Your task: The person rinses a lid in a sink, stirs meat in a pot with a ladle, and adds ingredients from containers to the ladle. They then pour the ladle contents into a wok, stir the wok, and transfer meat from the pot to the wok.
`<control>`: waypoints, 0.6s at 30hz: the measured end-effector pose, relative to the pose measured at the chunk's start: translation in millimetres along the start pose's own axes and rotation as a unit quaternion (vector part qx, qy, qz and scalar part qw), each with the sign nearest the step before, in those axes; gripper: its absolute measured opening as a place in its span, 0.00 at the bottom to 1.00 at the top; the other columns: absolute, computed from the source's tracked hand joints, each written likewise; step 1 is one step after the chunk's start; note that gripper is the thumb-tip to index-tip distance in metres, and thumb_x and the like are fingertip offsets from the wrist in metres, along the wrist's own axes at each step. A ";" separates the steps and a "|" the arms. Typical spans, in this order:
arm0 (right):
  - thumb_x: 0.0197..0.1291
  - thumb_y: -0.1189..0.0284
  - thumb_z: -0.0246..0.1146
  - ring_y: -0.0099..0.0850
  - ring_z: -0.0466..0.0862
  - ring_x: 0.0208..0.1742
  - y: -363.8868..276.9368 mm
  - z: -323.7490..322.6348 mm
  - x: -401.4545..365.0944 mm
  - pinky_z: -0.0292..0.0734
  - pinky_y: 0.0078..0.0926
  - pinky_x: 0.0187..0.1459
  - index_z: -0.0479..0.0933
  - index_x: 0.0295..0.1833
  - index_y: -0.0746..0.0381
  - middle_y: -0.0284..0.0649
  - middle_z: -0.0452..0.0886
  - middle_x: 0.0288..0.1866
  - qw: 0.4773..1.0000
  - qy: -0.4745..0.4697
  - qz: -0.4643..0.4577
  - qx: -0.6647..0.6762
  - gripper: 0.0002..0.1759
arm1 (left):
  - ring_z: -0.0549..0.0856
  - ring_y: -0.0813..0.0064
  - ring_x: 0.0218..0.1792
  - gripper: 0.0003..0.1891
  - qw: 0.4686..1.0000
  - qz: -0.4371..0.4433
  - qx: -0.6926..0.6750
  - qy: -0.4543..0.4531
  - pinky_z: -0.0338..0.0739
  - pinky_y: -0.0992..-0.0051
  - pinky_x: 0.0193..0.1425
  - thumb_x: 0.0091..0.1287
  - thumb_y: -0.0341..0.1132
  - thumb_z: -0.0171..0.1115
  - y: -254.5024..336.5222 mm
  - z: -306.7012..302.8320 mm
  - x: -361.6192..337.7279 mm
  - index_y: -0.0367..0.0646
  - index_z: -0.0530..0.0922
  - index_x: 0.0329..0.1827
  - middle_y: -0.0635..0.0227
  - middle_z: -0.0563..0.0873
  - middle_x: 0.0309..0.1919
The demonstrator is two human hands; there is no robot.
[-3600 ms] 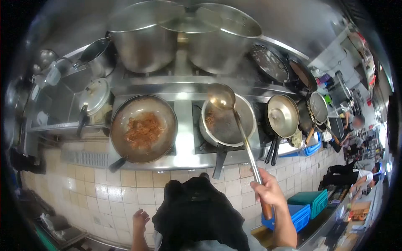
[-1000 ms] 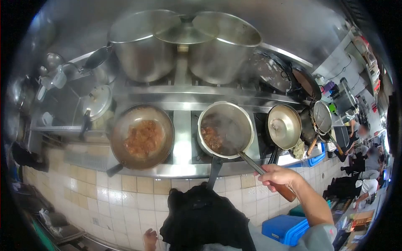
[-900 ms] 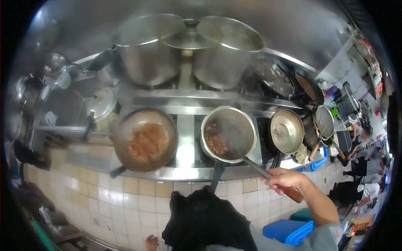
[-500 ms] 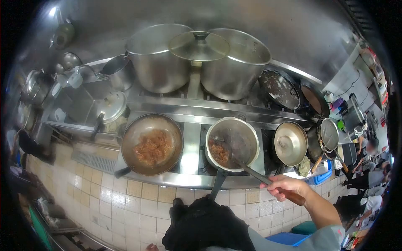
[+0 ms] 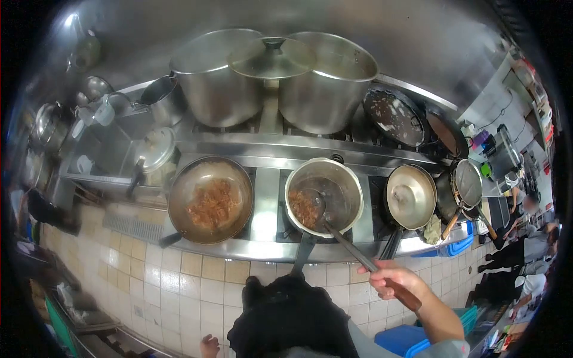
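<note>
My right hand (image 5: pixel 394 280) is closed round the brown handle of a long ladle (image 5: pixel 352 249). The ladle's bowl rests inside a deep silver pot (image 5: pixel 356 190), beside browned meat pieces (image 5: pixel 304 207) on the pot's left side. At the bottom edge, my left hand (image 5: pixel 210 346) hangs low, away from the stove, its fingers partly in view and apart. Left of the pot, a wide pan (image 5: pixel 243 185) holds more cooked meat (image 5: pixel 213 203). An empty-looking silver pan (image 5: pixel 411 197) sits to the pot's right.
Two tall stockpots (image 5: pixel 221 95) (image 5: pixel 322 101) stand behind, with a glass lid (image 5: pixel 272 59) across their rims. At the right are dark pans (image 5: pixel 394 116) and a strainer (image 5: pixel 468 182). A sink (image 5: pixel 110 146) is at the left; people (image 5: pixel 528 253) stand far right.
The view has shifted slightly. My right hand has moved a little down with the ladle, whose bowl has shifted within the pot. More of my left hand shows at the bottom.
</note>
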State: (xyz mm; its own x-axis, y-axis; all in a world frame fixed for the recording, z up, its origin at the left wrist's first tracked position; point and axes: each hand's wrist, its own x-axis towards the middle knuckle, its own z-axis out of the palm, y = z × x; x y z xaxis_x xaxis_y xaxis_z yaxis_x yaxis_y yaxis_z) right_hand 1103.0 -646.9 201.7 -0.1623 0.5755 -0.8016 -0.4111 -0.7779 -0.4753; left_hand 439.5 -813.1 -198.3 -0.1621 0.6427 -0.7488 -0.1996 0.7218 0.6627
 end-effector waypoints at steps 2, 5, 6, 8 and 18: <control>0.66 0.72 0.64 0.20 0.67 0.18 6.8 3.8 -3.1 0.60 0.20 0.20 0.71 0.66 0.66 0.29 0.68 0.26 1.000 0.001 0.004 -0.003 0.24 | 0.82 0.73 0.28 0.25 0.993 -0.069 -0.099 -0.001 0.74 0.71 0.24 0.65 0.26 0.65 -44.8 -36.3 54.8 0.36 0.74 0.66 0.63 0.85 0.33; 0.66 0.73 0.63 0.26 0.72 0.16 23.9 3.6 2.0 0.66 0.25 0.19 0.70 0.66 0.67 0.32 0.71 0.25 0.996 0.010 -0.013 -0.088 0.24 | 0.81 0.76 0.25 0.23 0.990 -0.030 0.121 0.059 0.75 0.73 0.24 0.67 0.27 0.64 10.2 14.0 33.3 0.34 0.76 0.65 0.65 0.84 0.28; 0.66 0.73 0.63 0.26 0.72 0.16 28.4 3.9 3.8 0.66 0.25 0.19 0.70 0.66 0.67 0.32 0.71 0.25 0.996 0.010 -0.008 -0.087 0.24 | 0.80 0.76 0.24 0.23 0.993 -0.034 0.099 0.059 0.75 0.74 0.24 0.67 0.27 0.63 20.8 20.4 25.7 0.33 0.76 0.65 0.66 0.84 0.27; 0.65 0.74 0.62 0.27 0.75 0.17 35.6 9.8 8.7 0.71 0.26 0.20 0.69 0.66 0.67 0.32 0.72 0.26 0.996 0.010 -0.018 -0.090 0.24 | 0.81 0.77 0.26 0.26 0.987 -0.070 0.128 0.068 0.75 0.74 0.25 0.65 0.27 0.63 28.6 21.6 33.3 0.32 0.75 0.68 0.66 0.84 0.29; 0.65 0.78 0.60 0.30 0.78 0.18 38.9 43.9 10.3 0.77 0.30 0.22 0.68 0.66 0.68 0.38 0.75 0.28 0.974 0.076 -0.020 -0.213 0.23 | 0.81 0.77 0.28 0.27 0.995 -0.023 0.076 0.058 0.75 0.75 0.26 0.64 0.30 0.64 44.5 23.1 28.6 0.31 0.75 0.68 0.68 0.84 0.31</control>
State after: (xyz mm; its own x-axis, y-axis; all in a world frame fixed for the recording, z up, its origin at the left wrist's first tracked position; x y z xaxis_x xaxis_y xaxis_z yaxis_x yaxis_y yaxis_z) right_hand 1045.9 -660.1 190.9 -0.0069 0.5885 -0.8084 0.0003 -0.8085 -0.5885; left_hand 448.4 -756.7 -190.0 -0.2683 0.5803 -0.7689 -0.0624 0.7860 0.6150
